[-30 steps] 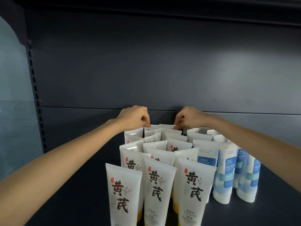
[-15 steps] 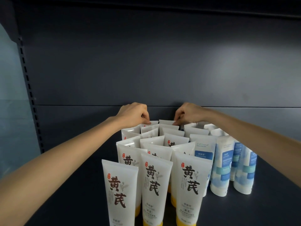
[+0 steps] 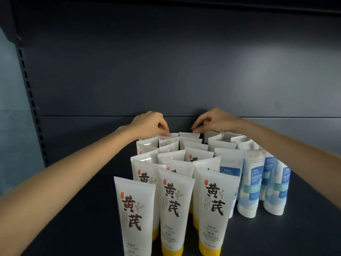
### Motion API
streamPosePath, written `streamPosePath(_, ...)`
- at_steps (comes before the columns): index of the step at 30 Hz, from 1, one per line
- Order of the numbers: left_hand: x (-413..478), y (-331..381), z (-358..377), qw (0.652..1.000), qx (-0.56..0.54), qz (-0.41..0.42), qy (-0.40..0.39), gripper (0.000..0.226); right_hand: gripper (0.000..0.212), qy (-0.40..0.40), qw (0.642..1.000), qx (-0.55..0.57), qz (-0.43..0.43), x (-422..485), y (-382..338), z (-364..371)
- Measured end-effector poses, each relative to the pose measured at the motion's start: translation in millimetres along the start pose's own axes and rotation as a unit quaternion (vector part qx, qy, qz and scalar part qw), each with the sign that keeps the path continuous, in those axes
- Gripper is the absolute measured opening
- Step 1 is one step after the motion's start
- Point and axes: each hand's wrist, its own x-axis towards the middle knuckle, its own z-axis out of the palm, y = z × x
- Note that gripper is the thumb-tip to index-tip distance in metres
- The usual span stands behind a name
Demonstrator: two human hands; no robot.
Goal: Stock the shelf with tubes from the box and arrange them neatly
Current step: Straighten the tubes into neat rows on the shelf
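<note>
Stocked on the dark shelf (image 3: 73, 209), all upright with caps down and crimped ends up: white tubes with yellow caps (image 3: 173, 209) in several files at centre, blue-and-white tubes (image 3: 251, 187) just beside them on the right. Stretched over these rows, both bare arms, to the rearmost row near the back panel (image 3: 166, 71). Pinched between curled thumb and forefinger of the left hand (image 3: 149, 124): the crimped top of the rear left tube (image 3: 170, 135). Pinched likewise at the fingertips of the right hand (image 3: 214, 121): the top edge of the rear right tube (image 3: 189, 134), just beside the first. Positioned apart, well behind the front tubes. Bounded at far left by a slotted upright (image 3: 27, 85).
</note>
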Motion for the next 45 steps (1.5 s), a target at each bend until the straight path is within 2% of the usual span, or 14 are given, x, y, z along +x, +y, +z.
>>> streamPosePath(4, -8.4, -7.2, -20.8, 0.994, -0.105, 0.027, -0.015, 0.011, 0.013, -0.012, 0.995, 0.099, -0.029, -7.6, -8.5, -2.7)
streamPosePath(8, -25.6, -15.5, -37.6, 0.972, -0.223, 0.022, -0.069, 0.028, 0.017, -0.037, 0.986, 0.150, -0.054, -11.3, -16.1, -2.5)
streamPosePath(14, -41.3, -35.6, -39.9, 0.975, -0.193, -0.008, -0.111, 0.017, 0.019, -0.075, 0.988, 0.125, -0.056, -0.2, -27.4, 4.9)
streamPosePath(18, -42.8, -38.6, -39.5, 0.977, -0.162, -0.045, -0.127, 0.030, 0.015, -0.096, 0.992, 0.072, -0.040, 9.2, -33.9, 13.6)
streamPosePath(21, -40.3, -36.4, -37.7, 0.982, -0.111, -0.049, -0.145, 0.011, 0.012, -0.109, 0.994, 0.024, -0.022, 13.6, -36.2, 21.2)
streamPosePath(30, -35.4, -30.5, -38.3, 0.991, -0.058, -0.036, -0.117, 0.013, 0.007, -0.090, 0.994, -0.054, -0.016, 19.5, -35.2, 37.3)
streamPosePath(45, -39.2, -40.3, -31.0, 0.995, -0.066, -0.034, -0.066, 0.011, 0.016, -0.063, 0.997, -0.042, -0.011, 21.1, -45.4, 43.1)
